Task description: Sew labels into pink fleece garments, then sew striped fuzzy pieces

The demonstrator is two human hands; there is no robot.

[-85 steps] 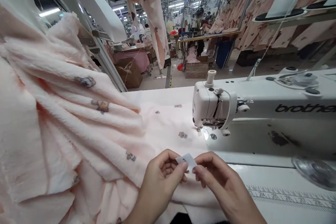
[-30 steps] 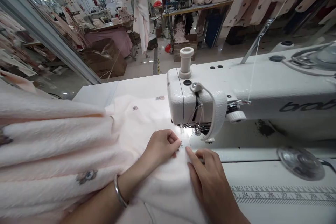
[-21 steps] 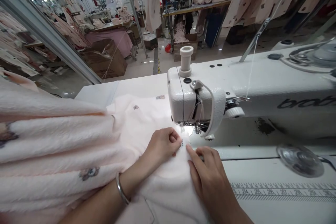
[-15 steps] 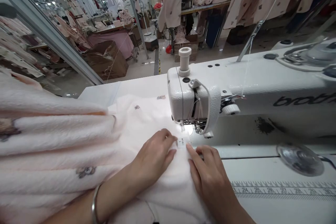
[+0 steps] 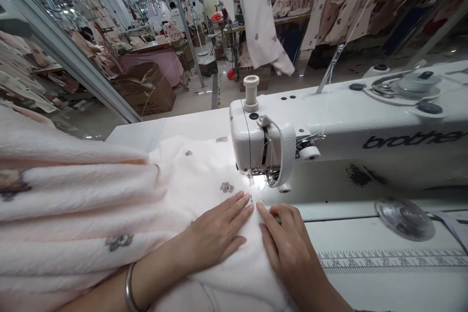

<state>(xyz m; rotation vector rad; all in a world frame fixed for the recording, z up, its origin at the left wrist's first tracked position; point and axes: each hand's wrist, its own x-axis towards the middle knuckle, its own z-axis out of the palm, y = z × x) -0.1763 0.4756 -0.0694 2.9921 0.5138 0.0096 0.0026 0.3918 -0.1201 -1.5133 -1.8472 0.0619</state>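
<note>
Pale pink fleece fabric (image 5: 190, 178) with small bear prints lies across the sewing machine bed. On it, just in front of the presser foot (image 5: 251, 179), is a small white label (image 5: 253, 200), partly covered by fingertips. My left hand (image 5: 219, 229) rests flat on the fabric with fingers stretched out, its tips at the label's left edge. My right hand (image 5: 287, 236) touches the fabric at the label's right side with its extended index finger; the other fingers are bent and hold nothing visible. The lit needle area of the white sewing machine (image 5: 259, 141) stands beyond both hands.
Gathered fleece (image 5: 73, 195) is heaped on the left. A ruler strip (image 5: 383, 261) runs along the table at right, near a clear round disc (image 5: 405, 219). A metal post (image 5: 80, 53) rises at the left. Behind stand a cardboard box (image 5: 149, 87) and hanging printed garments (image 5: 258, 19).
My left hand has gone from bent, pinching fingers to lying flat, covering part of the label and uncovering a bear print. My right hand stays at the label. The view has shifted slightly.
</note>
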